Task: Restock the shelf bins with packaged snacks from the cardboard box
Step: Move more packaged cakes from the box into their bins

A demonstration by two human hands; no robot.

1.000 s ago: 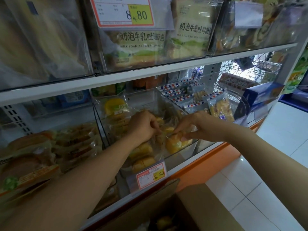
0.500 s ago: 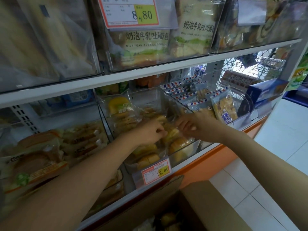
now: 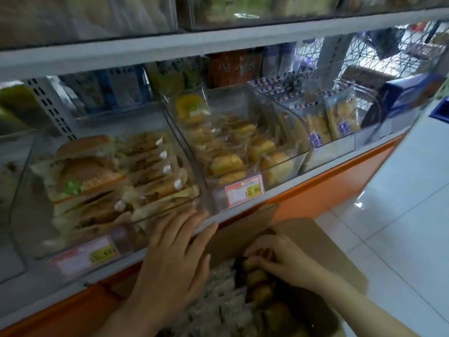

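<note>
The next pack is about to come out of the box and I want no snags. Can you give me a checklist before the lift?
1. Right hand fingers curled on a yellow wrapped bun pack in the brown cardboard box: ok.
2. Grip firmness: cannot tell.
3. Left hand open and free, by the shelf edge: ok.
4. Clear plastic bin of yellow buns has room at the back: ok.
5. Red-and-yellow price tag matches the pack: cannot tell, blurred.
</note>
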